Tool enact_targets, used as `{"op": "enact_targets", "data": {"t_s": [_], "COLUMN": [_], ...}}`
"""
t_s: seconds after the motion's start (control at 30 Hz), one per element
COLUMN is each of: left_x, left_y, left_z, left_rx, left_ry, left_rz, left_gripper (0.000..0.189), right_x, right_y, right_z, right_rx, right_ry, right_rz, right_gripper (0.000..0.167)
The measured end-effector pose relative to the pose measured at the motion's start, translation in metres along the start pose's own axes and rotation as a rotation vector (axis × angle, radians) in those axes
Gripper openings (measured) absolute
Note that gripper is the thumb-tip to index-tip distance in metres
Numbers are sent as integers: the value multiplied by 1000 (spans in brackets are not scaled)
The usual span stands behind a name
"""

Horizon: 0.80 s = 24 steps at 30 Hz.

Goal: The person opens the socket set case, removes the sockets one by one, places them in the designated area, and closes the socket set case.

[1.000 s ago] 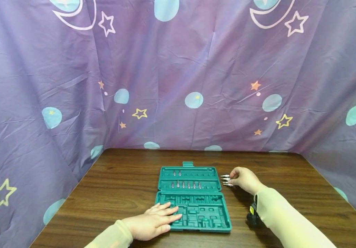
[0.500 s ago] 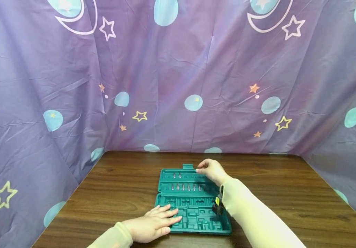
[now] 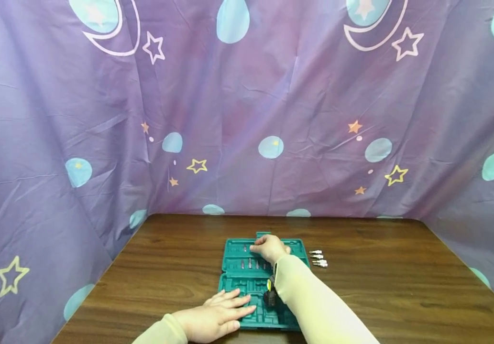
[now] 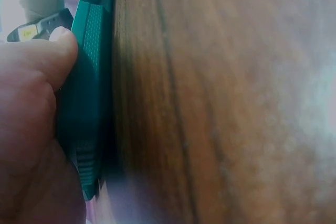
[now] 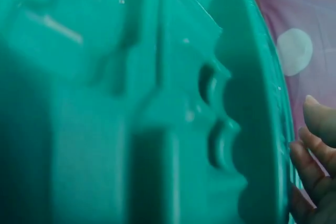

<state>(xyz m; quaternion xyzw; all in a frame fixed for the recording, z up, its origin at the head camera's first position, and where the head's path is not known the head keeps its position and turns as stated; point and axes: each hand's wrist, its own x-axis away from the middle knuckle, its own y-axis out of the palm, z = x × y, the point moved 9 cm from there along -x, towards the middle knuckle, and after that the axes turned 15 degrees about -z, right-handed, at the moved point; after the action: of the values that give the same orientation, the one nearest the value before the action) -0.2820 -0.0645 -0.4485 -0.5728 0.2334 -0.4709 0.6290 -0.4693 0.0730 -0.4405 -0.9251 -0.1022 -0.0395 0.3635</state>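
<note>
steadying the case [image 3: 253, 284] with left hand [image 3: 212, 317], fingers spread, we are wanting right hand [image 3: 270, 249] square-on; whether pinching, cannot tell.

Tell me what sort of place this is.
Perhaps an indoor recording booth: purple star-printed cloth hangs behind and beside a wood-grain table, where an open teal case lies.

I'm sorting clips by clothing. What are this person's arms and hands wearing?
The left sleeve and right sleeve are long and pale yellow. A black device with a yellow marking sits at the right wrist. The left hand and right hand show no gloves.
</note>
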Motion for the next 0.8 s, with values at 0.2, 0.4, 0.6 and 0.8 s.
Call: {"op": "enact_targets", "data": {"t_s": [0.2,0.4,0.6,0.8], "left_x": [-2,-5,-6,-1], "left_y": [3,6,5,1], "left_z": [0,0,-1,-2], "left_rx": [-15,-20,1,-28], "left_ry": [-5,9,1,-8], "left_rz": [-15,-31,-48,-25], "left_gripper": [48,48,48,48], "right_x": [-1,0,0,-2], "right_y": [8,11,9,11], "right_z": [5,11,12,9], "right_rx": [57,38,11,-25], "right_ry": [93,245,326,297], "right_rz": [-29,-32,4,5], "right_gripper": [20,39,52,48]}}
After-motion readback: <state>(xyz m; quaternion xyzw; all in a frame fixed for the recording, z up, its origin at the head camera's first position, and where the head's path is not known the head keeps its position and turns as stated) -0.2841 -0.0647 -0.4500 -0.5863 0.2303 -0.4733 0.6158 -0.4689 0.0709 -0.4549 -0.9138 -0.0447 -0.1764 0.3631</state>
